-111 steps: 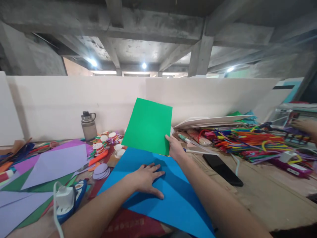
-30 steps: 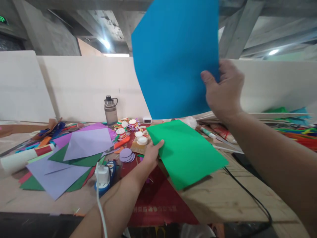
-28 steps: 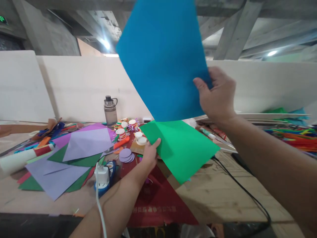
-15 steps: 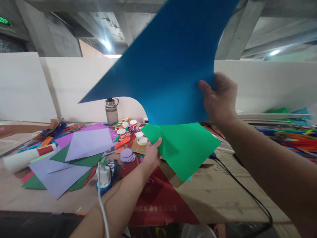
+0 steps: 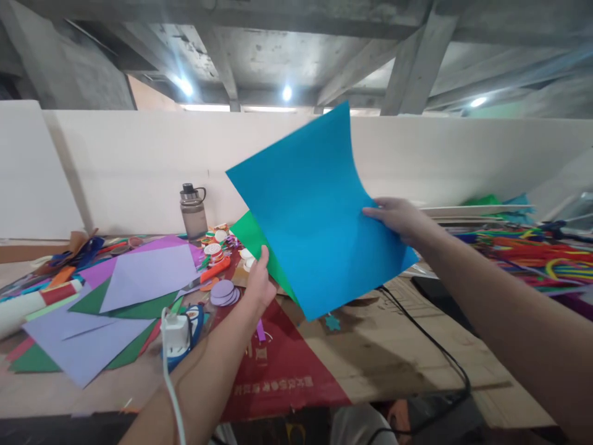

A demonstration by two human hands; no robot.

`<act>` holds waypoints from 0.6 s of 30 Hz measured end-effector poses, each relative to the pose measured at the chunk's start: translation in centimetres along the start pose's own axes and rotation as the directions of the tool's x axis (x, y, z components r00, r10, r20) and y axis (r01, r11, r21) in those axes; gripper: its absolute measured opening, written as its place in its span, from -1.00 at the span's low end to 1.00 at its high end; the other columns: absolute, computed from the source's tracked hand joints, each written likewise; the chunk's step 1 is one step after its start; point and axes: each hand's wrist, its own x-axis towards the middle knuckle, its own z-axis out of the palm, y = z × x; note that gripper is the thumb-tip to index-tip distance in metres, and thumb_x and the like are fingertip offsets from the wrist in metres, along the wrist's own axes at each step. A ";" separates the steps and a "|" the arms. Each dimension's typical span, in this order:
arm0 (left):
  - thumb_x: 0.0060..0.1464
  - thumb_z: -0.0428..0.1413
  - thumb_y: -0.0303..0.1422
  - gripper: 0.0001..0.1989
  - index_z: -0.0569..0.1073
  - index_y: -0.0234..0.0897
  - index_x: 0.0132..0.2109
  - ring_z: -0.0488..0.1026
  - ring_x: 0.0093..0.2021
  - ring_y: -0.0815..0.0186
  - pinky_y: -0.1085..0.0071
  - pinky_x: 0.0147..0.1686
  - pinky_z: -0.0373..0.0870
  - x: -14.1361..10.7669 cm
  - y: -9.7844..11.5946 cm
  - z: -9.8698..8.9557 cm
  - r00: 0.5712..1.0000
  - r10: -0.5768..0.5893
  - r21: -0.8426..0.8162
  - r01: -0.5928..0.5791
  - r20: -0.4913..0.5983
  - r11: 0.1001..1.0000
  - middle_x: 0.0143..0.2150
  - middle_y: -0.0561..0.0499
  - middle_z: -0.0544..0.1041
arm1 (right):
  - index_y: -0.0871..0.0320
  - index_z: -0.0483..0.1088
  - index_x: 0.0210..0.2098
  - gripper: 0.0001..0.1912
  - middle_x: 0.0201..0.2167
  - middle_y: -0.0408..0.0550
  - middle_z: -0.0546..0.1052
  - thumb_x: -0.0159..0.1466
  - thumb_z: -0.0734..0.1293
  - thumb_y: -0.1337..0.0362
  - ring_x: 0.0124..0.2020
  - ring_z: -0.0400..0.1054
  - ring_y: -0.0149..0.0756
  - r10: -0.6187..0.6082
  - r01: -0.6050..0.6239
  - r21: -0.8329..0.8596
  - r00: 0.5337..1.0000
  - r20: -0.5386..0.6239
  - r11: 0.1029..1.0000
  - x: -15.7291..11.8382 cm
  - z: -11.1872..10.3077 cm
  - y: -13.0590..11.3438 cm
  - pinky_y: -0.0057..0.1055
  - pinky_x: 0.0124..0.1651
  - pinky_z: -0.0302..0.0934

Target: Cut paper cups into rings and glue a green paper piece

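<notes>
A large blue sheet is held up above the table, slightly curved, its right edge pinched in my right hand. Behind it, a green sheet shows only at its left side; my left hand grips that edge with the thumb on top. The rest of the green sheet is hidden by the blue one. Just left of my left hand lie a stack of lilac discs and an orange cutter.
Purple sheets and green ones overlap at the left, beside a power strip with a white plug. A bottle stands at the back. Colourful pipe cleaners lie at the right, and a black cable crosses the cardboard.
The blue sheet has come down in front of the green one and covers most of it. My right hand is lower, and the view has shifted a little to the right.
</notes>
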 end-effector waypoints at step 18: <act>-0.15 0.35 -0.52 -0.43 0.48 -0.26 0.07 0.59 -0.17 0.10 0.06 0.00 0.49 1.5 1.4 -0.8 0.988 0.136 0.182 -0.121 -0.072 0.976 -0.11 -0.15 0.62 | 0.05 0.43 0.03 -0.47 -0.07 -0.06 0.59 0.07 0.46 0.12 -0.10 0.50 -0.07 -0.119 0.058 0.219 0.955 0.273 0.974 1.0 4.5 6.8 -0.11 0.01 0.39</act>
